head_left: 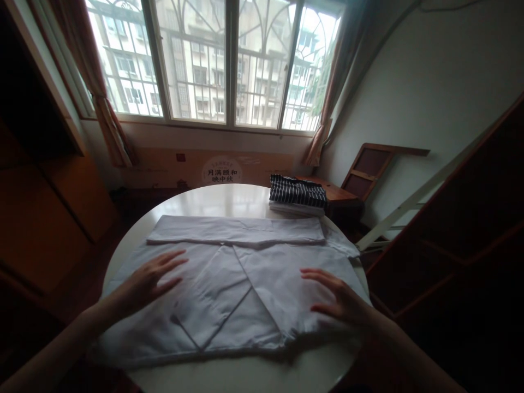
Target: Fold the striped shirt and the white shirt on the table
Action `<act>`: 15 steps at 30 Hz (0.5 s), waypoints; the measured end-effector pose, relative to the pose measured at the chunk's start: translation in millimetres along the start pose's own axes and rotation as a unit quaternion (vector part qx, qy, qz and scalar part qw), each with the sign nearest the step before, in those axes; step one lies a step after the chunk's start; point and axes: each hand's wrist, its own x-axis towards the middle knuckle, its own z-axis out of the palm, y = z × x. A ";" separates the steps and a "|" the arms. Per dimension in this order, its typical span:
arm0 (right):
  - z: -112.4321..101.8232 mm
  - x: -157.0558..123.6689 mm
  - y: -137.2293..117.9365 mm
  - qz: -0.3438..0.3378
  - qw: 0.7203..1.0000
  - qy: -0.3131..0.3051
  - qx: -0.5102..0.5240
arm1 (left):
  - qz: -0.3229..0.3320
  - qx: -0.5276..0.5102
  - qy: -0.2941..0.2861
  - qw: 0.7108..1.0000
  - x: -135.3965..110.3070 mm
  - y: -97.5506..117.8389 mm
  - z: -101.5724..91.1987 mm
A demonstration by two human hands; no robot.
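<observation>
A white shirt (229, 284) lies spread across a round white table (213, 199), its sleeves folded in so they cross at the middle and its far edge folded over. My left hand (149, 278) rests flat on the shirt's left part, fingers spread. My right hand (339, 300) lies flat on the shirt's right part near the table's edge, fingers stretched out. Neither hand holds anything.
A stack of folded clothes with a dark striped piece on top (297, 195) sits at the table's far right. A cardboard box with printed characters (221, 169) stands under the barred window. Dark wooden furniture (49, 207) flanks both sides, and a wooden board (368, 169) leans at the right wall.
</observation>
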 end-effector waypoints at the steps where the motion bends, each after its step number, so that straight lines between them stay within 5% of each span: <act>1: 2.8 -7.2 -13.7 -0.019 1.000 -0.010 0.001 | 0.057 -0.031 -0.027 0.998 -8.9 15.6 1.1; 4: 11.9 -24.4 -38.5 -0.047 0.999 -0.014 -0.023 | 0.188 -0.074 -0.078 0.976 -30.4 56.5 8.5; 6: 16.3 -31.3 -40.9 -0.052 0.997 0.008 -0.052 | 0.202 -0.053 -0.054 0.976 -38.2 72.6 15.7; 10: 17.8 -36.6 -26.9 -0.061 0.992 0.043 -0.099 | 0.187 0.006 0.037 0.982 -46.8 73.0 22.4; 15: 11.1 -42.0 -12.2 -0.038 0.988 0.082 -0.129 | 0.035 0.048 0.007 0.998 -67.5 42.0 9.0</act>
